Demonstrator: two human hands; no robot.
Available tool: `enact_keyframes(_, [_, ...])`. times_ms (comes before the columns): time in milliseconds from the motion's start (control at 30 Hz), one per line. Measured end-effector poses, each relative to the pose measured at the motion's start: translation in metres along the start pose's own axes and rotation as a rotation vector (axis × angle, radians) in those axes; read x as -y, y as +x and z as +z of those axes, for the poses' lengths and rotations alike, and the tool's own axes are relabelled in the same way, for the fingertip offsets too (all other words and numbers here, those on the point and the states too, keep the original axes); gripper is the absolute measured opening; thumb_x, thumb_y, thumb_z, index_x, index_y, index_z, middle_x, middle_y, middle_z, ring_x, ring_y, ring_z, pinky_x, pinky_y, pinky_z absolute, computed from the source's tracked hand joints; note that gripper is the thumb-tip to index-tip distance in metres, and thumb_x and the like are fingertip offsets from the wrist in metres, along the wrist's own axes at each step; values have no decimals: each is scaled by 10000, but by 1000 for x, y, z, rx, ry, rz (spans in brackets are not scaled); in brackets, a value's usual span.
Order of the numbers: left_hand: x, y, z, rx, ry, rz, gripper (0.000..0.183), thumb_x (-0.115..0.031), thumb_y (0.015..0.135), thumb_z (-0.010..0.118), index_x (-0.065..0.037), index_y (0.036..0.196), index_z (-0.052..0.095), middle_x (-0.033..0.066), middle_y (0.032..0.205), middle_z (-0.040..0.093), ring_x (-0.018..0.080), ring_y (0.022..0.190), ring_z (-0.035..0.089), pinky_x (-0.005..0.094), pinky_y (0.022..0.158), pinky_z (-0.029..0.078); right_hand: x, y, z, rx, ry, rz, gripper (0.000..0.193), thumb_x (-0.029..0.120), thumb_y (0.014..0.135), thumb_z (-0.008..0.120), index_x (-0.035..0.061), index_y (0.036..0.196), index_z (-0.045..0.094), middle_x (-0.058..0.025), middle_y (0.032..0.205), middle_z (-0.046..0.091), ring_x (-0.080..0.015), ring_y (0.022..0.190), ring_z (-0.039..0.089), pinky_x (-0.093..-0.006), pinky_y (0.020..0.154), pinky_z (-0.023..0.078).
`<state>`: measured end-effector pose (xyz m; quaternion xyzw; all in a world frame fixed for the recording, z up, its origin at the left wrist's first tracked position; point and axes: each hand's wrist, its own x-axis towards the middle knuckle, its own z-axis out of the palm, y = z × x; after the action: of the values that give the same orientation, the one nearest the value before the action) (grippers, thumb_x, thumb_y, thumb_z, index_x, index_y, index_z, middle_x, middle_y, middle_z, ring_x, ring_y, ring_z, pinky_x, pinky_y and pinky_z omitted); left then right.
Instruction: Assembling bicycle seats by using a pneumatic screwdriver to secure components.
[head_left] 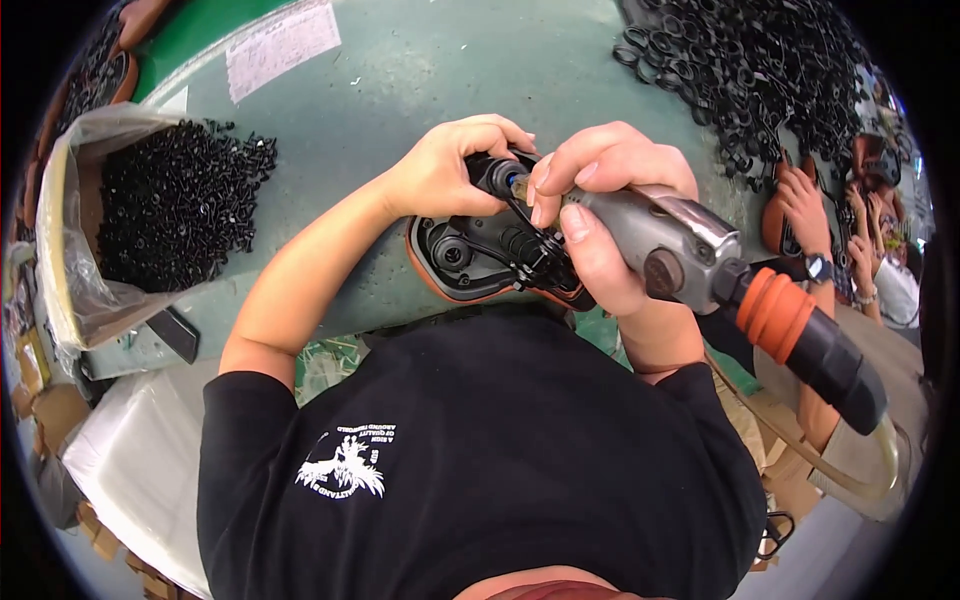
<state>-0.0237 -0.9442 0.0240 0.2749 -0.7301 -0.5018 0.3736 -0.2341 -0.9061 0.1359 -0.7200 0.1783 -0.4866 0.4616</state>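
A bicycle saddle (437,245) lies with its black underside up, an orange edge showing and a dark coil near its middle. My left hand (440,165) is closed around its upper end, thumb across the black part. In my right hand (610,185) is a grey pneumatic screwdriver (655,235) with an orange-ringed black hose end. Its tip points left at the saddle beside my left fingers. Whether the tip touches a screw there is hidden by my fingers.
A plastic-lined box (62,240) at the left spills many black screws (185,200) onto the green table (400,70). Black rings (720,60) are heaped at the far right. A black phone-like slab (173,334) lies by the box. Co-workers' hands (803,205) are at the right.
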Motion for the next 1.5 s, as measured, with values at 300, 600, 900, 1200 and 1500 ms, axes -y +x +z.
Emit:
enact_keyframes(300, [9, -6, 4, -45, 3, -10, 363, -89, 629, 854, -3, 902, 632, 138, 1234, 718, 295, 1114, 697, 399, 949, 556, -20, 11, 4, 62, -6, 45, 240, -86, 914, 592, 35, 1104, 511, -189, 982, 648, -207, 725, 645, -424, 805, 591])
enact_keyframes(600, [0, -6, 8, -85, -24, -53, 417, -86, 645, 844, -3, 1024, 694, 148, 1209, 727, 304, 1119, 701, 403, 987, 555, -26, 19, 10, 29, 39, -6, 328, -36, 943, 629, 28, 1244, 513, -274, 1203, 663, -205, 746, 653, -378, 780, 579])
enact_keyframes(900, [-7, -14, -101, -632, 168, -224, 355, -91, 712, 798, -23, 1057, 753, 137, 1163, 754, 273, 1117, 714, 383, 1003, 553, 48, -19, -36, -229, 81, -126, 371, 50, 920, 557, 29, 1284, 495, -236, 1162, 590, -202, 727, 592, -414, 727, 530])
enact_keyframes(1200, [-31, -85, -188, -887, 1108, 8, 326, -171, 878, 814, 6, 1135, 716, 211, 1317, 673, 385, 1234, 647, 429, 1058, 516, 23, -51, -53, -354, 167, -42, 292, -30, 930, 579, -22, 1211, 500, -267, 1114, 637, -197, 697, 629, -382, 695, 567])
enact_keyframes(1500, [-15, -223, -127, -728, 1391, -249, 558, -285, 839, 839, -10, 1286, 649, 180, 1464, 594, 406, 1385, 531, 514, 1154, 421, -32, -52, -57, -350, 33, 126, 291, -102, 898, 557, -21, 1177, 540, -226, 1125, 668, -170, 727, 654, -339, 718, 557])
